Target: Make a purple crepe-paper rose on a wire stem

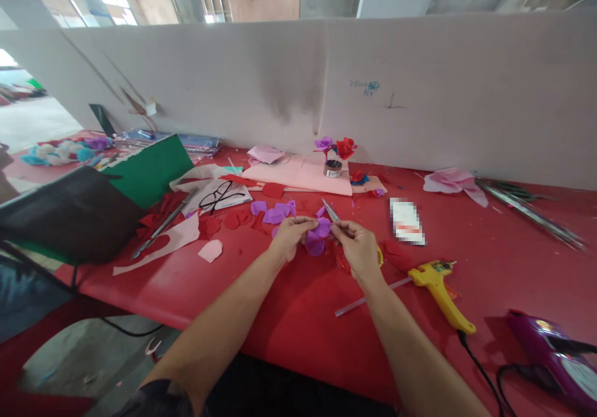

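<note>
My left hand [291,238] is closed, its thumb and fingers pinching a purple petal [319,227] over the red table. My right hand [358,246] is wrapped round a pair of scissors [330,209]. Their blades point up and away from me, and part of a yellow handle shows beside the palm. The right fingertips are at the petal's right edge; I cannot tell if they grip it too. Below lies another round purple petal [315,247]. Several purple pieces [276,213] and red petals [236,219] are scattered beyond my left hand.
A yellow glue gun [438,289] with a glue stick lies right of my right forearm. Behind it is a blurred white packet [407,221]. Purple and red flowers [345,148] stand in a tape roll [333,169]. Black glasses [221,197] lie left; a purple device [553,361] sits right.
</note>
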A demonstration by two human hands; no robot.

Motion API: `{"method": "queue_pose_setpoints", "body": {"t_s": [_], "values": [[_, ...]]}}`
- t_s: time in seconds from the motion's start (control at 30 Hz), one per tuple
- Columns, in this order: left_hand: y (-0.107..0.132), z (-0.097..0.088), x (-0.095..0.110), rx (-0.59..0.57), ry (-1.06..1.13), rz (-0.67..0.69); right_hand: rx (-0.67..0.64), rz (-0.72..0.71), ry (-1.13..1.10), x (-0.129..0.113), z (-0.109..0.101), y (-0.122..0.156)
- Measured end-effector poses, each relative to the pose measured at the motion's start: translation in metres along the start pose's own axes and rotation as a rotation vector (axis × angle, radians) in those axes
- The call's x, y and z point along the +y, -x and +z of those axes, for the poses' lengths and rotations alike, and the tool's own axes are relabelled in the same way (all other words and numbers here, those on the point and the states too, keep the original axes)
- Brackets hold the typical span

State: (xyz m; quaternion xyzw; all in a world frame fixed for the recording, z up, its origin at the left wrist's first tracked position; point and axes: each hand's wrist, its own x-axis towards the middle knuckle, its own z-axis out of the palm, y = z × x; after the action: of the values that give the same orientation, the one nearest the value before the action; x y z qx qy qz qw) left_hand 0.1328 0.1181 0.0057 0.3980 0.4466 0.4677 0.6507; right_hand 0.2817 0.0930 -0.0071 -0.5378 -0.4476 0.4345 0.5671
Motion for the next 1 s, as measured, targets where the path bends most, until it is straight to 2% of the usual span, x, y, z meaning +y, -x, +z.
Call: {"method": "queue_pose_setpoints", "body": {"t_s": [0.2,0.43,0.63,1.0], "values": [[-0.0008,-0.0015,-0.0004,0.012,0.013,0.005,0.064,-0.042,0.021,-0.0029,0.0005,0.0001],[0.0003,-0.0004,-0.0017,-0.038,-0.012,-0.002,-0.037,-0.023,0.01,-0.0083,0.0062,0.0056],[-0.0004,-0.0009,-0.0018,-0.037,0.01,-0.016,-0.027,0.039,-0.054,-0.0057,0.0065,0.0053],[-0.0019,-0.0021,-0.001,-0.002,0.019,-0.015,0.011,0.01,0.016,-0.0044,0.0066,0.0056]]}}
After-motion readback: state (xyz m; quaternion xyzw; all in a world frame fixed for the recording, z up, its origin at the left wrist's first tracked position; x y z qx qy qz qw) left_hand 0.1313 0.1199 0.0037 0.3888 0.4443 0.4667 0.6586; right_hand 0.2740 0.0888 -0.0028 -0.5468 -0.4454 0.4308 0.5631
